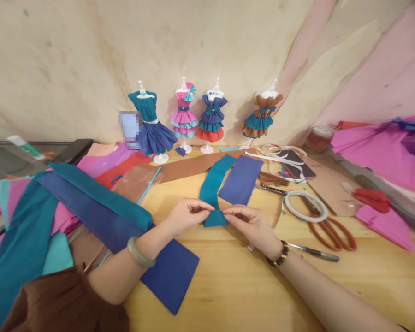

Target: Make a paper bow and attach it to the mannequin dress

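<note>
A teal paper strip (212,184) lies on the wooden table, its near end folded over. My left hand (190,214) pinches the left side of that end between thumb and fingers. On the right side, my right hand (251,221) pinches the same strip, fingertips close to the left ones. A blue paper piece (241,179) lies flat just right of the strip. Beyond both is a long brown paper strip (190,166). Under my left forearm a larger blue sheet (173,272) rests on the table.
Small mannequins in paper dresses, one teal and blue (148,110), stand along the wall. Orange-handled scissors (335,235), a tape roll (306,206) and a pen (314,252) lie at right. Colored paper (100,198) is piled left. Another person's arm (302,41) reaches in behind.
</note>
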The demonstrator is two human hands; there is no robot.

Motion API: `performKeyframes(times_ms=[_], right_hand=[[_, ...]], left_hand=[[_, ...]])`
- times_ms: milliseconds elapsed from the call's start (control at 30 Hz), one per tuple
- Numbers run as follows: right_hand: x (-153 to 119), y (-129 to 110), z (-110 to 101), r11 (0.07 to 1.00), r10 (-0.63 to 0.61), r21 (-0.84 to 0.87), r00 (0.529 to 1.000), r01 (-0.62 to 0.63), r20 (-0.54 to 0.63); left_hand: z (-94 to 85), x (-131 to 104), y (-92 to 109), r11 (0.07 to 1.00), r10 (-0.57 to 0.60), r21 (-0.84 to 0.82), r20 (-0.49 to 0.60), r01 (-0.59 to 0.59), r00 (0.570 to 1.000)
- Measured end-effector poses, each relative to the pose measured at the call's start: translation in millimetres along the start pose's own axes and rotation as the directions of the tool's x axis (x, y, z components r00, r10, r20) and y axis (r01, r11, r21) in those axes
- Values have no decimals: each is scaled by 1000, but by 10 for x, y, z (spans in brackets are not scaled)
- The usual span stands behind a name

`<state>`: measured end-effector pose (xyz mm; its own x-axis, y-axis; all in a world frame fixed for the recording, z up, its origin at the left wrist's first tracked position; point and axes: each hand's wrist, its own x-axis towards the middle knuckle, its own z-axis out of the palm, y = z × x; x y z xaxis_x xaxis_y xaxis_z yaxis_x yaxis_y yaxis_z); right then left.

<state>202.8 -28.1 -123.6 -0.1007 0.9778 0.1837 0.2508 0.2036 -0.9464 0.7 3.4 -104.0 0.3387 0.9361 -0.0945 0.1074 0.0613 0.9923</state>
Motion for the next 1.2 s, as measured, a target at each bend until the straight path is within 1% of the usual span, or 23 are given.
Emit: performKeyframes(times_ms=[167, 233, 400, 533, 667, 867, 1000, 1200], right_hand=[[-2, -2, 6, 1000, 4, -9, 1000, -4, -6], [-4, 8, 10, 1000, 13, -18, 1000, -13, -11], [-7, 48, 25, 999, -6, -38, 1000, 5, -19], [-7, 71, 42, 997, -36, -63, 998, 33, -52], [-4, 68, 46, 995, -46, -91, 995, 38, -87], [2, 46, 46, 991, -78, -114, 989, 64, -123], [1, 29, 50, 992, -84, -105, 988, 70, -128], [1, -10, 55, 992, -77, -112, 991, 64, -111]], left_hand=[[22, -3, -8, 1000, -30, -9, 0, 30, 1000], [33, -1, -25, 1000, -20, -1, -10, 20, 1000], [46, 13, -89, 998, 38, 55, -26, -36, 999], [55, 21, -116, 987, 98, 130, -53, -91, 994], [66, 3, -89, 955, 187, 245, -56, -169, 981], [76, -27, -40, 914, 261, 336, -61, -226, 964], [82, -30, -23, 893, 292, 378, -71, -246, 954], [89, -16, -31, 886, 294, 397, -85, -239, 952]])
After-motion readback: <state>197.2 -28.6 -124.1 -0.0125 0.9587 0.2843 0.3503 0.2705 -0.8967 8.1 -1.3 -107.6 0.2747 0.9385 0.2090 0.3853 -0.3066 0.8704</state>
